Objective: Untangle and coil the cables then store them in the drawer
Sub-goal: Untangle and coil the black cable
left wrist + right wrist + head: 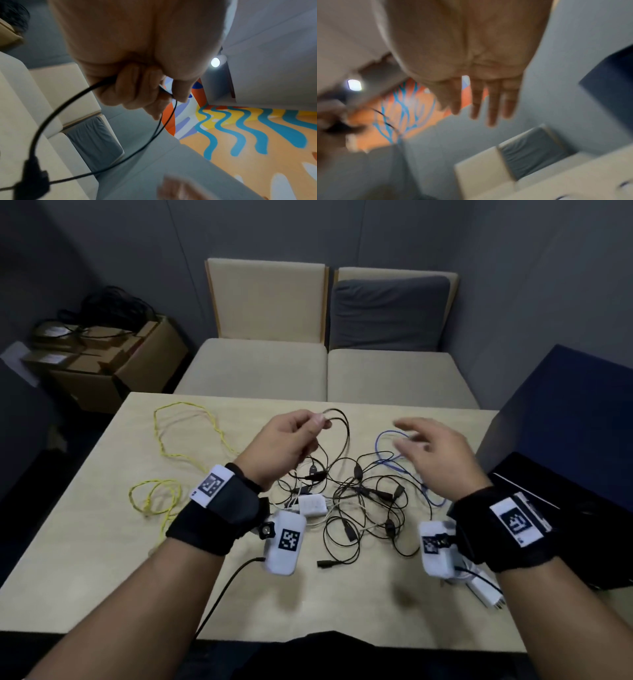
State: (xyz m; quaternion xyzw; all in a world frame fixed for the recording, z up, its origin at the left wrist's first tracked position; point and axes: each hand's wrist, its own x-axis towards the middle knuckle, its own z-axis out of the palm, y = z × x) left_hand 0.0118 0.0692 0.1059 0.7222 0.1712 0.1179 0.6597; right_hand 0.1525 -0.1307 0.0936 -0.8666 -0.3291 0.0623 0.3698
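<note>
Slack is what I read first: my left hand (291, 440) hangs above the pale wooden surface (102, 542), its fingers (130, 86) curled, thumb and forefinger clamped on a thin black cable (344, 428). From that pinch the cable arcs toward the far edge, bends right, then drops back toward me into the knotted heap of black leads (359, 501) lying mid-surface between my wrists. The lifted loop's long axis therefore runs roughly far-to-near. The left wrist view shows the same cable passing through the fist and down to a black inline connector (32, 174). My right hand (435, 453) hovers level with the left and holds nothing, fingers straight and spread, though blurred. It sits over a thin blue cable (387, 440), with the raised loop just to its left. That is the relation I would steer by. The free right hand is the nearer one to the loop's open side, and I judge it should cross leftward, take the strand beside the pinch and draw it clear of the heap. A yellow twisted cord (191, 433) lies apart at far left, loose and uncoiled. I cannot tell where the drawer is.
</note>
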